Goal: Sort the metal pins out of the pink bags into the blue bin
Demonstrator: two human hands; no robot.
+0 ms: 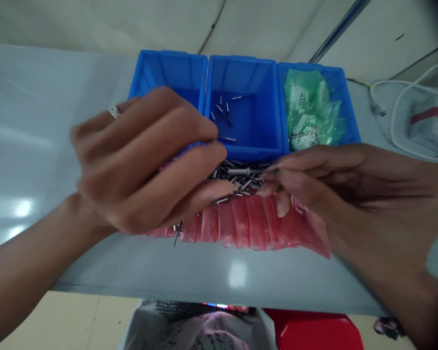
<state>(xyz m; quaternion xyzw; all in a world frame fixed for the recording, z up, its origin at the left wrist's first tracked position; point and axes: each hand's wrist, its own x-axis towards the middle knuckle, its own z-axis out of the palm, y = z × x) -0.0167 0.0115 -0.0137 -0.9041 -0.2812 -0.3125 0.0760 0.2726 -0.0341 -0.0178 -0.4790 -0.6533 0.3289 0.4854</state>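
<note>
Head view, slim metal rivet (245, 171), pale-bodied, dark-stemmed, roughly level

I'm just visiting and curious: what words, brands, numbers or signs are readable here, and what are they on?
None can be read.
Red-and-white box at the right: any print is too blurred.
Pale printed material below the table edge: dark marks, perhaps lettering, illegible.
Blue bins and pink bags: no lettering that I can make out.
</note>
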